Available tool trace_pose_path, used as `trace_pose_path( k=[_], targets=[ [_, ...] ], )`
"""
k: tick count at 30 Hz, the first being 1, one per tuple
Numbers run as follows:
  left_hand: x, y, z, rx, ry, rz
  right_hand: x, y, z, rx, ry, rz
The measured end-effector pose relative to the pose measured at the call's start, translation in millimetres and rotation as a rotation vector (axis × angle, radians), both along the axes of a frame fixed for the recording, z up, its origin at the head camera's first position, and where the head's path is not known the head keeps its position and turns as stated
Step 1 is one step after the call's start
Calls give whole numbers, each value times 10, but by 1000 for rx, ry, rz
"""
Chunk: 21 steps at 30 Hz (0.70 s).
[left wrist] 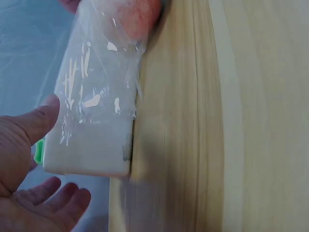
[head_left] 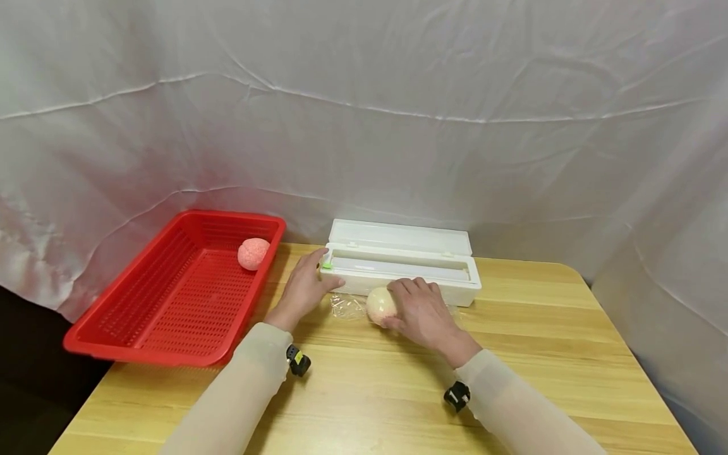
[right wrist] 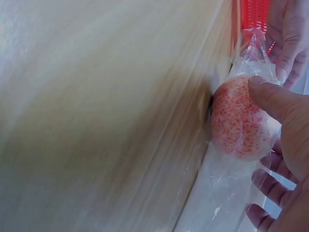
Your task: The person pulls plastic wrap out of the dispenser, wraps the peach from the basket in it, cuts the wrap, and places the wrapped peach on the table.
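My right hand (head_left: pixel 423 316) holds a pink-and-cream speckled ball (head_left: pixel 380 306), thumb on its near side and fingers around the far side. Clear cling film (head_left: pixel 348 308) spreads out from the ball on both sides, against the front of a white cling film dispenser (head_left: pixel 463 296). The dispenser's lid (head_left: pixel 400 236) is raised, showing a pale roll (head_left: pixel 398 268) inside. At the dispenser's left end is my left hand (head_left: pixel 304 287), thumb and fingers spread around that corner, close to a green tab (left wrist: pixel 38 151). Whether its fingertips touch the box is unclear.
A red perforated basket (head_left: pixel 244 316) stands on the left of the wooden table (head_left: pixel 540 354), with a pink ball (head_left: pixel 253 254) in its far right corner. Grey-white cloth (head_left: pixel 364 151) hangs behind the table and along the right side.
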<state>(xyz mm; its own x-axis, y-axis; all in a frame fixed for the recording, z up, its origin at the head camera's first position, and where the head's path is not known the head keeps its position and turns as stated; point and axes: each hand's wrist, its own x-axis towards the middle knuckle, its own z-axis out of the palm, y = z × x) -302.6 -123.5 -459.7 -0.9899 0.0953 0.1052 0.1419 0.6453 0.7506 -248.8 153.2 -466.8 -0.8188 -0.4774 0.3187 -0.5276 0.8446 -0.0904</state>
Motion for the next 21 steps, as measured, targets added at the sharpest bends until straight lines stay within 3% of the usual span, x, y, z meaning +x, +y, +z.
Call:
trace_pose_path(
  k=[6,15,21],
  targets=[
    [-39,-54,-39,-51,-6,0,13,0,-6,9,-12,-7],
    [-63,-138,-140,2,16,-36,11,-4,12,-1,-38,-13],
    [-73,-142,-145,19,2,-31,-8,-2,29,1,-52,-11]
  ],
)
